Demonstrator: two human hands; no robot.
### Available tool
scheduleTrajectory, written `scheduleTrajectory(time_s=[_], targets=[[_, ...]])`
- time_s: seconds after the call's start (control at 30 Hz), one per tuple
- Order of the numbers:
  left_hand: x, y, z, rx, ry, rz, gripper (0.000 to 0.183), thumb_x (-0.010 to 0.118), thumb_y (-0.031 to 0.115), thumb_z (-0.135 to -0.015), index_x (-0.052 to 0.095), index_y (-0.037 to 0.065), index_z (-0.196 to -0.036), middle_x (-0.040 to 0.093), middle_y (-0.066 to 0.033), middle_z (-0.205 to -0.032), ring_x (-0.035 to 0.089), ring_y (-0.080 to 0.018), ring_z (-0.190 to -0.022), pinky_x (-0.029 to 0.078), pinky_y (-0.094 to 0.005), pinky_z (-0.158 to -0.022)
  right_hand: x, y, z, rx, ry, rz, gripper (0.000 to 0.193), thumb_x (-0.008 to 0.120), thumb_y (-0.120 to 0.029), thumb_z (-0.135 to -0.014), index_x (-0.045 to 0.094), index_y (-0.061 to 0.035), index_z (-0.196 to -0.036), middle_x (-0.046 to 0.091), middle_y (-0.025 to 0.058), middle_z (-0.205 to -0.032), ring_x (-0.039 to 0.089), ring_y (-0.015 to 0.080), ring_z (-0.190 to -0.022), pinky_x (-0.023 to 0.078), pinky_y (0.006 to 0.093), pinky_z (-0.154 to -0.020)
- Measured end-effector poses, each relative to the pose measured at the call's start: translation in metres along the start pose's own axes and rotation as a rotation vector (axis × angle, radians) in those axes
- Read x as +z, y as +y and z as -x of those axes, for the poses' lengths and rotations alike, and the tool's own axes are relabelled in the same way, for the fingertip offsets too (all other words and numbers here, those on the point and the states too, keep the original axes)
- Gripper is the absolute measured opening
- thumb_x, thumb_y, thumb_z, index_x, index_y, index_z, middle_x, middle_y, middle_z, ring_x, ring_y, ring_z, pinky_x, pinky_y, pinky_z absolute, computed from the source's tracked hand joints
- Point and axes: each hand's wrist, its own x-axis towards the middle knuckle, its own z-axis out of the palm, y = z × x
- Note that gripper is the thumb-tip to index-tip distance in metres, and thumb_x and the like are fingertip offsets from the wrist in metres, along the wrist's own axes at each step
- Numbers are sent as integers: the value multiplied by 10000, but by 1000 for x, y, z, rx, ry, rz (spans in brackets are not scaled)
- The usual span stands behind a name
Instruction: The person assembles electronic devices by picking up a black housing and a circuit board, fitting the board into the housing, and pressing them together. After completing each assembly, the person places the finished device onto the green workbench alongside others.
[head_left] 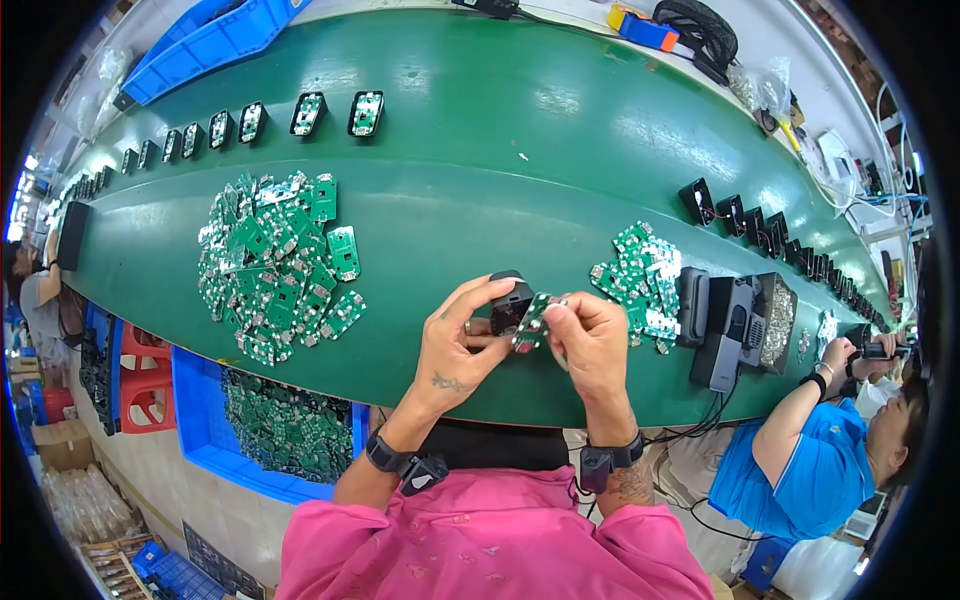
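Note:
My left hand (462,335) is wrapped round a small black plastic housing (509,308), its opening turned toward my right hand. Between the fingertips of my right hand (590,340) is a green circuit board (535,320), held tilted at the mouth of the housing. Whether the board touches the housing I cannot tell. A large heap of green circuit boards (275,265) lies on the green table to the left, and a smaller heap of boards (640,285) lies just right of my right hand.
Black housings with boards (366,114) line the far left; other black housings (733,214) line the right. A dark grey device (722,335) stands beside a box of small metal parts (777,325). A blue crate of boards (200,420) sits below the table edge. A co-worker (800,460) works at right.

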Motion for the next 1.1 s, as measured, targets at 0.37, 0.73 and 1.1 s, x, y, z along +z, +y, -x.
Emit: scheduleTrajectory(time_s=[0.37,0.73,1.1], targets=[[-3,-9,4,-13,181,63,576,666,-153,-813,542,11,-1352,482,-131,-1398,682,-190,-999,612,-251,-768,20,-5,11,-261,-109,505,172,718,-111,-886,649,21,-800,588,52,-648,517,122,-573,385,280,-526],[2,-1,4,110,216,-168,539,708,-80,-818,559,-6,-1330,557,-160,-1344,617,-194,-1140,581,-273,-866,25,-20,9,-326,-247,612,178,673,-120,-922,655,21,-813,614,105,-688,577,231,-585,431,344,-548],[3,0,2,8,351,-212,577,520,-119,-860,487,30,-1416,651,-147,-1206,669,-112,-756,561,-264,-639,36,-9,-9,-412,-98,750,227,659,-145,-932,628,19,-777,584,129,-664,569,291,-578,433,376,-544]])
